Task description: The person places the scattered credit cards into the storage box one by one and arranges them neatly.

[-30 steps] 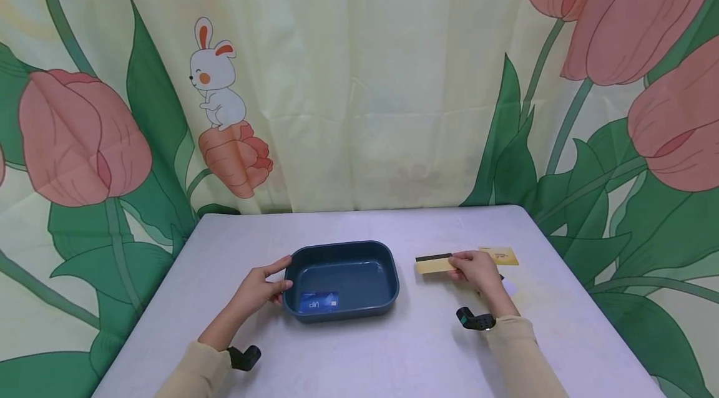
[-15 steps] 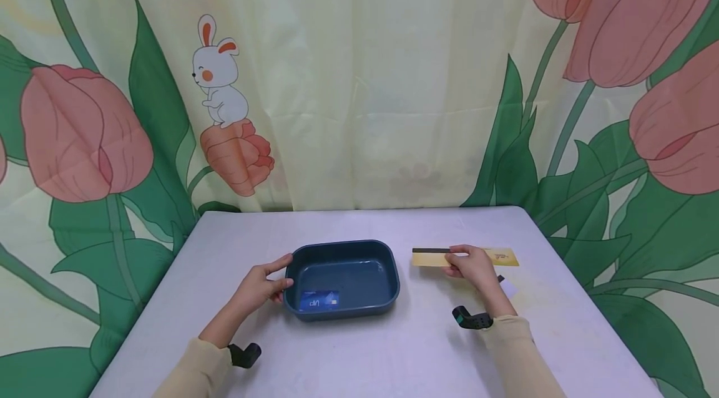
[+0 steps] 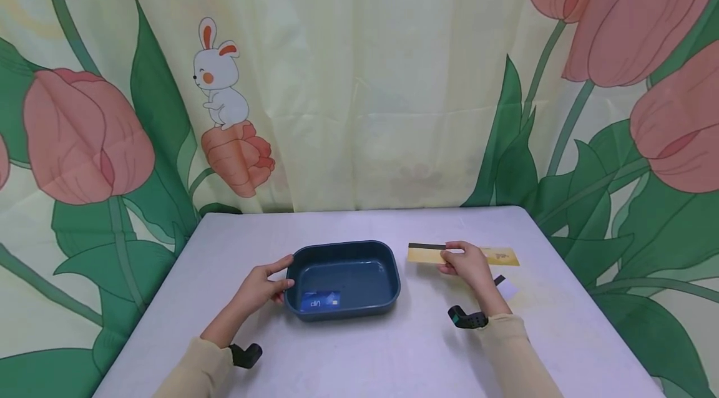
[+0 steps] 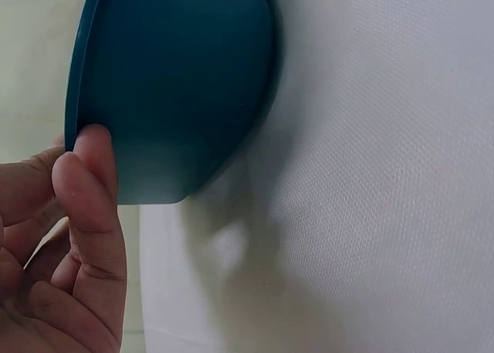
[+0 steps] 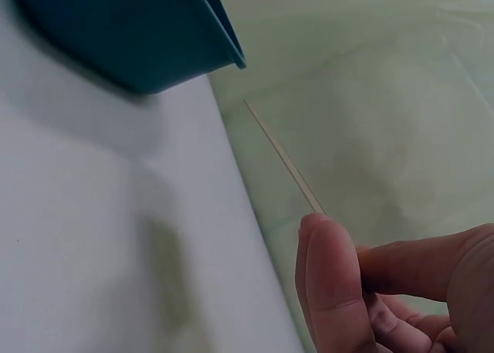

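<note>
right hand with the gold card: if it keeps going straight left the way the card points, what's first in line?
Probably the blue tray: its right wall is the nearest thing left of the gold card pinched in the right hand. The card looks lifted, so it might pass over the rim; depth is unclear.

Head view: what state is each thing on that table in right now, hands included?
Blue tray: upright on the table, open-topped.
Blue card: lying flat inside the tray.
Gold card with dark stripe: lifted off the table, pinched by the right hand.
Second gold card: flat on the table.
White card: flat on the table.
Left hand: holding the tray's left rim.
Right hand: pinching the striped card.
</note>
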{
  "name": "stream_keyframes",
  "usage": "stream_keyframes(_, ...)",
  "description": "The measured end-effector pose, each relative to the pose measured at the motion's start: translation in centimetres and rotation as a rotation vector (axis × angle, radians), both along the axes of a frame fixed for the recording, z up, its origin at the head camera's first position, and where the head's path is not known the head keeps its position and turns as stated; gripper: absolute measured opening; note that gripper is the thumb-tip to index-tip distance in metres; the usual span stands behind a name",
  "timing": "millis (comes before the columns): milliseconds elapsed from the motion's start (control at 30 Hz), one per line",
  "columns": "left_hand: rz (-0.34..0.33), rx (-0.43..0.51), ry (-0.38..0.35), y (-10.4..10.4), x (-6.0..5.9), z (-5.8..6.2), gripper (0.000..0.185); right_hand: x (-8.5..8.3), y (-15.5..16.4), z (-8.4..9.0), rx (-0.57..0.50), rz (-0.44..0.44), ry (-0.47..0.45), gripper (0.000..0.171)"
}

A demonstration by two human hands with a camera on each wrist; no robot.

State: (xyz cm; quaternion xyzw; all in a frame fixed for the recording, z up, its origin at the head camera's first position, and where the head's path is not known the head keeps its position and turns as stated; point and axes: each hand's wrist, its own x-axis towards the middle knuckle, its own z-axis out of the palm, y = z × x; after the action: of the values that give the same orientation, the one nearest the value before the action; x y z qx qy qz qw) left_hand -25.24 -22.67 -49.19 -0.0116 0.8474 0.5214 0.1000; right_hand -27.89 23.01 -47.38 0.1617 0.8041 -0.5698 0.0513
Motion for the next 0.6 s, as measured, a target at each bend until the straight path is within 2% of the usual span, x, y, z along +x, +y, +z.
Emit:
stream_keyframes(367, -0.001, 0.002, 0.020, -0.1, -0.1, -0.1, 0.063, -0.2, -1.6, 0.5, -0.096, 0.022, 0.043, 0.046)
stream_keyframes(600, -0.004, 0.006, 0.024, -0.2, 0.0, -0.1, 0.062, 0.0, -2.4, 1.0, -0.085, 0.013, 0.032, 0.044)
